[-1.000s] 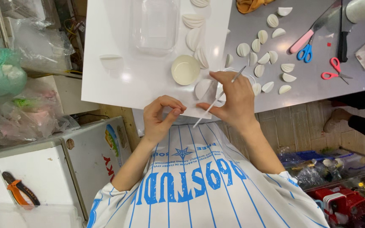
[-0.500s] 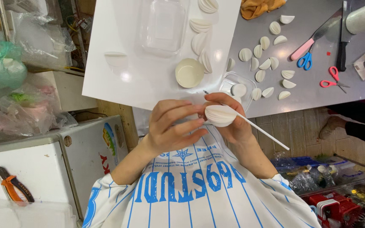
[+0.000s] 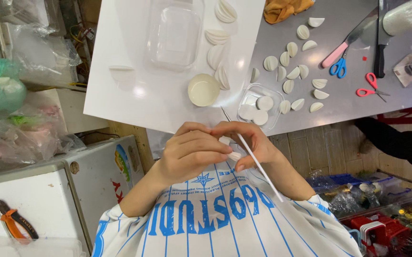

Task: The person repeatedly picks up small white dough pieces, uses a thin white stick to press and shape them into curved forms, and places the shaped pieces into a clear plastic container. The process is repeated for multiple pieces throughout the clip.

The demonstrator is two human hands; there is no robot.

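Observation:
My left hand and my right hand meet in front of my chest, just below the white board's edge. Together they pinch a small white folded piece, mostly hidden by my fingers. My right hand also holds a thin white stick that slants down to the right, its metal tip pointing up-left. A round cream bowl sits on the white board right above my hands. A clear tray with white round discs lies next to it.
Several folded white pieces lie on the grey table, with more on the board near a clear plastic box. Blue scissors, red scissors and knives lie at right. Plastic bags and pliers are at left.
My hands have drawn closer together and lower, closing over the white piece so it is nearly hidden. The stick has swung to point down-right across my shirt.

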